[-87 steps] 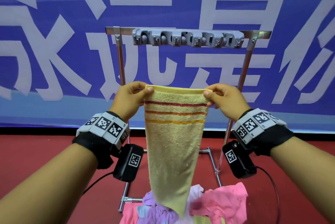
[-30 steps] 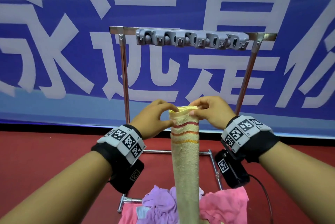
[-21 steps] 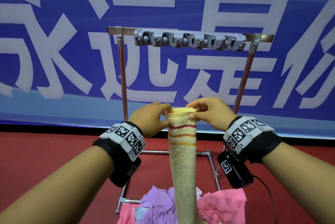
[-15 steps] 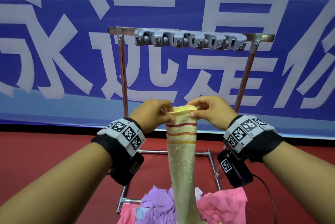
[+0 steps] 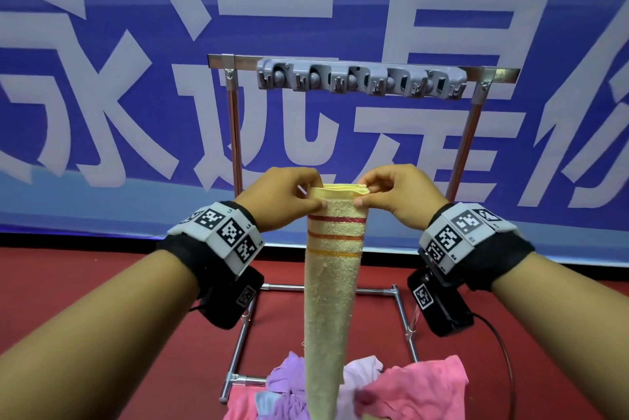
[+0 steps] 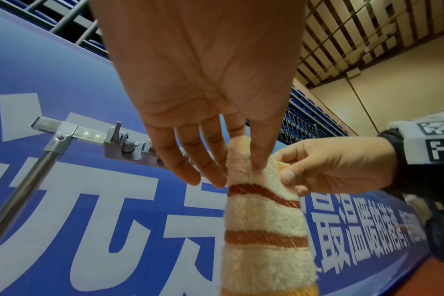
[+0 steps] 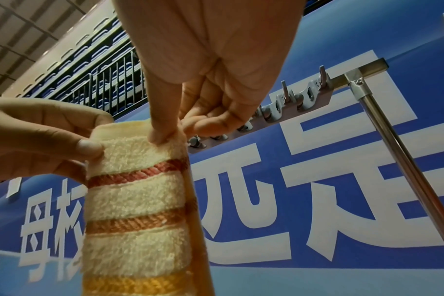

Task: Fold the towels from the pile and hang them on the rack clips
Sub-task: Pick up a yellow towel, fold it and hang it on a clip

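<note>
A yellow towel (image 5: 332, 270) with red, orange and yellow stripes hangs folded into a narrow strip, its lower end reaching the pile. My left hand (image 5: 289, 198) pinches its top left corner between thumb and fingers; my right hand (image 5: 391, 195) pinches the top right corner. The wrist views show the same towel (image 6: 261, 220) (image 7: 137, 200), each thumb pressed on the terry face. The grey clip bar (image 5: 360, 79) on the metal rack (image 5: 235, 133) sits above and behind the hands, with nothing hanging in its clips.
A pile of pink and lilac towels (image 5: 408, 389) lies on the red floor (image 5: 85, 290) at the rack's base. A blue banner (image 5: 102, 79) with white characters stands behind the rack. Black wrist units and a cable hang under both forearms.
The towel, earlier held spread wide, has been folded into a narrow strip as my hands came together. Over the last second the hands only adjusted their pinch at its top edge.
</note>
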A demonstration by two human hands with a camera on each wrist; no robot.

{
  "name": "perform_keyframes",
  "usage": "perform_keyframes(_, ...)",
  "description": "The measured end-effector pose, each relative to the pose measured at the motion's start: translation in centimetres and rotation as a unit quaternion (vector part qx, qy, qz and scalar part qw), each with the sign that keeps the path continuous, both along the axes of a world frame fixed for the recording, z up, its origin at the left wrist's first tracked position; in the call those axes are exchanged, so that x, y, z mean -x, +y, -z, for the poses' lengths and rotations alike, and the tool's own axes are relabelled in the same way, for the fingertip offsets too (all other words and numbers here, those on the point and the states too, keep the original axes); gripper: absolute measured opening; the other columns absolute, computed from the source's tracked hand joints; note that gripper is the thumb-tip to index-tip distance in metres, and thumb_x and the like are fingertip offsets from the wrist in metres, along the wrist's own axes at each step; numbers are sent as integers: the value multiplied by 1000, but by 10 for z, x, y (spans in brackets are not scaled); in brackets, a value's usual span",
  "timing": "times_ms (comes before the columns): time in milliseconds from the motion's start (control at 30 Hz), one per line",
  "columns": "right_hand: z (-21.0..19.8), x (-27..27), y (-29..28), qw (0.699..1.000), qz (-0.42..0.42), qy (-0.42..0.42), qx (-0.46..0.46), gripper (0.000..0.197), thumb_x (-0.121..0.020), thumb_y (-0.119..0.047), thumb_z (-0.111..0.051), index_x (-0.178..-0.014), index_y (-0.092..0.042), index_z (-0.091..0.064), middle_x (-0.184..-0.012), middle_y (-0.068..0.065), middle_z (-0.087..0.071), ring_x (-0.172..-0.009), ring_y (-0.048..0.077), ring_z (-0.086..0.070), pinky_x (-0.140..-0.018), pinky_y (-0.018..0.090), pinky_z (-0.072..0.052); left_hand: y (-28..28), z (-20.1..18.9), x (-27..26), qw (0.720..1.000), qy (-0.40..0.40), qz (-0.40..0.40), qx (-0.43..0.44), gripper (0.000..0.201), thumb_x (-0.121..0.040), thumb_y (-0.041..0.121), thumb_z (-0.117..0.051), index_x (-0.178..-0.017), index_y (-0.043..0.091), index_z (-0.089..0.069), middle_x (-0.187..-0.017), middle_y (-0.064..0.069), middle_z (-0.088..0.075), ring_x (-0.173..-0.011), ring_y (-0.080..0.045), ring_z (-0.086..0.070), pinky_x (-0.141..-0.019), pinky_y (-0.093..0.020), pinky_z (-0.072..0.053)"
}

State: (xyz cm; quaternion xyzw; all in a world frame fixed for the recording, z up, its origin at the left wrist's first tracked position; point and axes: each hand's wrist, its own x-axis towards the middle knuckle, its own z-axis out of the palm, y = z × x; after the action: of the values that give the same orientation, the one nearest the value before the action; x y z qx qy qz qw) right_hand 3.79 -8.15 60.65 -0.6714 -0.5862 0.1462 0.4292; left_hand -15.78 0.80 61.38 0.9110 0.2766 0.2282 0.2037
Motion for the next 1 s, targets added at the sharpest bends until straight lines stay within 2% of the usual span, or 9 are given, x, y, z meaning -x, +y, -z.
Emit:
perform_keyframes(100, -4, 3, 0, 999, -32, 6, 14, 12, -78, -15, -75, -85, -16, -66, -75, -2, -67, -67, 3, -60, -69, 10, -45, -2, 2, 1, 999, -29, 2, 46, 15, -87, 28, -65, -86, 17, -55, -77, 7, -60, -73, -10, -57, -68, -24, -46)
perform_keyframes(267, -6, 2, 3, 999, -47, 10, 15, 13, -79, -16, -74, -87, -12, -64, -77, 20, -61, -71, 16, -55, -81, 32, -50, -2, 12, 1, 983, -98, 9, 155, 31, -82, 23, -72, -102, 18, -48, -81, -14, -67, -79, -30, -65, -77, -38, -53)
perform_keyframes(367, -5, 2, 2, 998, -65, 17, 8, 10, -83, -13, -70, -90, -10, -64, -70, 11, -62, -67, 6, -60, -76, 21, -50, 1, 16, 0, 970, -113, 10, 216, 44, -80, 19, -74, -118, 19, -53, -91, -19, -69, -87, -28, -68, -85, -39, -55)
perform_keyframes(467, -3, 2, -1, 993, -101, 54, -11, 7, -90, -10, -60, -97, -9, -61, -71, 7, -61, -70, 5, -60, -77, 18, -52, -4, 18, -1, 938, -158, 33, 307, 19, -87, 10, -65, -105, 5, -67, -98, -14, -71, -91, -24, -68, -81, -29, -57)
perform_keyframes(533, -1, 1, -4, 989, -112, 97, -28, 8, -92, -9, -56, -99, -11, -59, -75, 4, -64, -72, 3, -62, -75, 16, -52, -10, 18, -4, 920, -192, 44, 338, 21, -91, 15, -59, -109, 7, -66, -105, -11, -70, -97, -22, -67, -84, -31, -56)
perform_keyframes(667, 8, -7, -11, 988, -89, 125, 12, 19, -89, -24, -61, -109, -23, -59, -86, -3, -70, -88, 8, -65, -90, 35, -52, -21, 20, -15, 905, -225, 63, 357, 29, -98, 19, -48, -123, 7, -53, -117, -15, -64, -106, -27, -63, -91, -44, -51)
perform_keyframes(800, 22, -14, -20, 971, -131, 154, 129, 45, -80, -33, -68, -122, -24, -57, -115, -6, -68, -109, 10, -63, -94, 37, -50, -27, 19, -24, 900, -241, 67, 357, 25, -99, 17, -45, -121, 7, -50, -110, -11, -64, -100, -24, -63, -89, -45, -52)
perform_keyframes(900, 31, -16, -22, 978, -109, 132, 122, 26, -87, -16, -65, -113, -13, -64, -109, 4, -71, -105, 17, -65, -98, 41, -49, -27, 16, -25, 902, -238, 70, 354, 24, -100, 18, -43, -121, 10, -51, -110, -10, -66, -99, -22, -65, -84, -39, -54)
perform_keyframes(1000, 32, -13, -23, 987, -82, 108, 87, 7, -86, -12, -66, -90, -10, -71, -88, 11, -71, -85, 17, -64, -90, 32, -51, -25, 17, -22, 905, -233, 68, 349, 21, -100, 21, -43, -118, 14, -52, -105, -6, -67, -94, -18, -66, -78, -35, -56)
